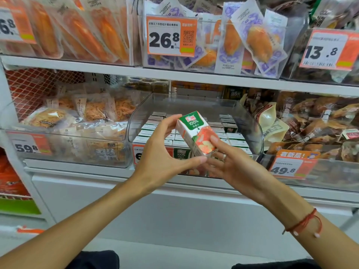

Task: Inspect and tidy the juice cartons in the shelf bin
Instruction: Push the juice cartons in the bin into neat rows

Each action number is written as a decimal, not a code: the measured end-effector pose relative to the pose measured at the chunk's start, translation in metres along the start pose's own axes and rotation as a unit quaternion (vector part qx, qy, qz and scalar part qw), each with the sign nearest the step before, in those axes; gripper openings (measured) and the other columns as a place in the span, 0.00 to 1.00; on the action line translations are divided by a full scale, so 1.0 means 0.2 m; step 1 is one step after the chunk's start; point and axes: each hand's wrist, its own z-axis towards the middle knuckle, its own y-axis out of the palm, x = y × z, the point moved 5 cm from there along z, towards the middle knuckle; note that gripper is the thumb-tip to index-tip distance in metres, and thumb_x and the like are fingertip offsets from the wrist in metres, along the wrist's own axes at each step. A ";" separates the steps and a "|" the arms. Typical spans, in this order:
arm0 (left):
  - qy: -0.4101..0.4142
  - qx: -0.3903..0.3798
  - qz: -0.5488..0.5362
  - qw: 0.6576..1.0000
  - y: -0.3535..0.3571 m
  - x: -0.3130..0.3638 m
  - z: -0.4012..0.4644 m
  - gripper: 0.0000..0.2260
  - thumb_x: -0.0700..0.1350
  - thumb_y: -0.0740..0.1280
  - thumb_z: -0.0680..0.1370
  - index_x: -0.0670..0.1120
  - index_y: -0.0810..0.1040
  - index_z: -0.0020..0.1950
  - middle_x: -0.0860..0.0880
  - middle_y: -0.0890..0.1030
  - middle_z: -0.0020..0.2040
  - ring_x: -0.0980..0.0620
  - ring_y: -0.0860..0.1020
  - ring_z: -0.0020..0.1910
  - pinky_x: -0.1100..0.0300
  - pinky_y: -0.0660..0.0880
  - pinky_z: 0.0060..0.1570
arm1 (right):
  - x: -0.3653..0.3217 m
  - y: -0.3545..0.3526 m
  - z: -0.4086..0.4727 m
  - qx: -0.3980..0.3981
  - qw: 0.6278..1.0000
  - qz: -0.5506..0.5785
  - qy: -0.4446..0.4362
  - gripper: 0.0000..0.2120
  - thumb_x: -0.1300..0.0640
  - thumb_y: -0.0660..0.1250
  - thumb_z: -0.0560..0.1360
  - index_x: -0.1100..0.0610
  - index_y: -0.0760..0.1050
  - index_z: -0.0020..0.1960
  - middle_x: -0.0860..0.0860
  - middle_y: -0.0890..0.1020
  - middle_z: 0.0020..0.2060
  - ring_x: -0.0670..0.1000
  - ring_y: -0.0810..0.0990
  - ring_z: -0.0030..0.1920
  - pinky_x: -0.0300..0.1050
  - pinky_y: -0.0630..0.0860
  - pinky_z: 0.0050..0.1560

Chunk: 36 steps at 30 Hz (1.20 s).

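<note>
We hold one juice carton [195, 133] lifted above the clear shelf bin [252, 121], left hand [163, 150] pinching its top and bottom edges, right hand [227, 162] gripping its lower corner; we should turn it slowly, checking every face. It is green-topped with fruit artwork, tilted, seemingly undented, with the other cartons [231, 139] packed in rows behind our grip.

Bright, even shop light around me, hardly any shadows. Glare streaks the clear bin [196, 105] wall. Edges bow outward, and the top-left packets [77, 30] blur softly.

Bin's price tag [138, 154] and front cartons [181, 153] partly hidden behind both hands.
</note>
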 end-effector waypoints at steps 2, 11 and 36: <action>-0.017 -0.025 -0.026 0.999 0.02 -0.01 0.00 0.39 0.55 0.81 0.62 0.61 0.66 0.68 0.64 0.73 0.66 0.67 0.70 0.66 0.74 0.66 0.63 | 0.00 -0.01 0.00 0.027 0.998 -0.048 -0.023 0.21 0.47 0.69 0.70 0.57 0.79 0.59 0.54 0.85 0.54 0.51 0.84 0.55 0.41 0.80 0.56; -0.214 -0.095 -0.215 0.948 0.04 -0.10 -0.01 0.25 0.59 0.72 0.66 0.51 0.79 0.60 0.50 0.85 0.53 0.51 0.82 0.56 0.53 0.79 0.57 | -0.07 -0.03 -0.02 0.091 0.956 -0.243 -0.137 0.16 0.50 0.72 0.71 0.50 0.81 0.58 0.52 0.86 0.47 0.48 0.85 0.49 0.40 0.81 0.51; -0.161 -0.003 -0.102 0.982 0.59 -0.19 0.63 0.20 0.41 0.65 0.81 0.50 0.64 0.70 0.53 0.69 0.62 0.55 0.70 0.58 0.67 0.70 0.53 | -0.24 -0.63 0.09 0.383 0.483 -0.684 -0.390 0.18 0.55 0.59 0.75 0.59 0.77 0.62 0.56 0.78 0.61 0.56 0.76 0.55 0.47 0.69 0.57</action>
